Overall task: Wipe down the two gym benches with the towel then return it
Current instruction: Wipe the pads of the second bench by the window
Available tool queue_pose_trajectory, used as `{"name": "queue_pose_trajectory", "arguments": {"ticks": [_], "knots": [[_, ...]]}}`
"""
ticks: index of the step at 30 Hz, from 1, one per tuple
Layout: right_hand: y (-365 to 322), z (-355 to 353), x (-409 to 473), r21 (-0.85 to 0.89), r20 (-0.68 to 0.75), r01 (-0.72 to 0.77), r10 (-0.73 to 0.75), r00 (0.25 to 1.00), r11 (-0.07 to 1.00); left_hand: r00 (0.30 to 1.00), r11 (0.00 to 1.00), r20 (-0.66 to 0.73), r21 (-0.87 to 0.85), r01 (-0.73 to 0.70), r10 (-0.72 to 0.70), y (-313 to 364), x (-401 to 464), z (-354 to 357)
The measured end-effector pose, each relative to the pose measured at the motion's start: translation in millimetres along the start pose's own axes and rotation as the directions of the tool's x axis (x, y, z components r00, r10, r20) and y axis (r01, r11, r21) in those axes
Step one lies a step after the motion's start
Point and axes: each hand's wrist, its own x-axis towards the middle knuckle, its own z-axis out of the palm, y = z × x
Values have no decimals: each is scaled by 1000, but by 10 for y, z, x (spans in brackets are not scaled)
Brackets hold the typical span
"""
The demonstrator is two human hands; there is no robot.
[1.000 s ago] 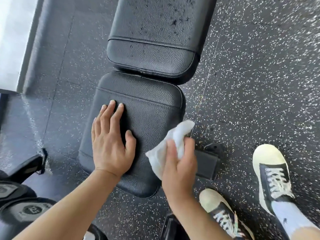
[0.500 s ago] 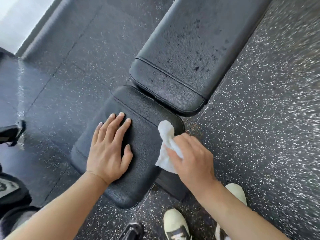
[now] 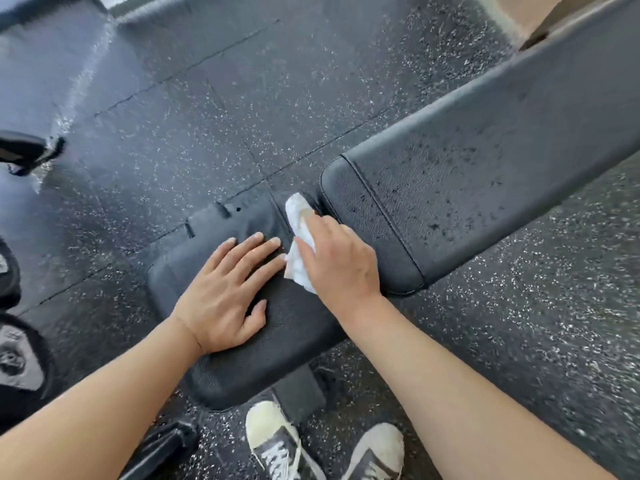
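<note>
Wiping one bench seat pad [image 3: 242, 362] with one white towel [image 3: 298, 233].
Right hand [image 3: 341, 261] grips the towel at the pad's far edge; left hand [image 3: 225, 292] lies flat, released, on the pad.

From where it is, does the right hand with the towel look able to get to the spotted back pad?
Probably yes. The right hand holds the towel at the gap beside the back pad, and nothing lies between them. The left hand rests flat on the seat pad, out of the way.
</note>
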Motion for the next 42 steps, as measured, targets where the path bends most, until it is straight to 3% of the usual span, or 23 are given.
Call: {"name": "queue_pose_trajectory", "arguments": {"ticks": [7,11,19,27,31,33,37,42], "knots": [[490,-163,-903,-8,-5,103,-103,995,995,1000,1000,23,-8,10,-10,3,13,-21],[276,-95,-520,-113,-34,127,-131,991,985,1000,999,24,-33,15,-15,-7,-17,-21],[-322,165,692,-49,11,51,-51,999,997,1000,998,-5,-56,8,-9,10,-13,-50],[-20,-75,147,86,76,99,-106,991,991,995,998,93,-40,50,-46,96,25,-254],[445,-380,-449,-70,287,224,-196,938,972,980,984,116,-49,171,-164,301,231,-384],[707,-522,-623,-31,318,193,-174,932,981,966,968,104,-57,244,-237,405,428,-403],[1055,-697,-669,96,135,112,-124,983,989,910,906,49,-81,415,-413,516,928,-309],[1262,-425,-353,-55,-70,356,-359,931,933,745,744,-68,-170,646,-663,662,1334,-16]]}}
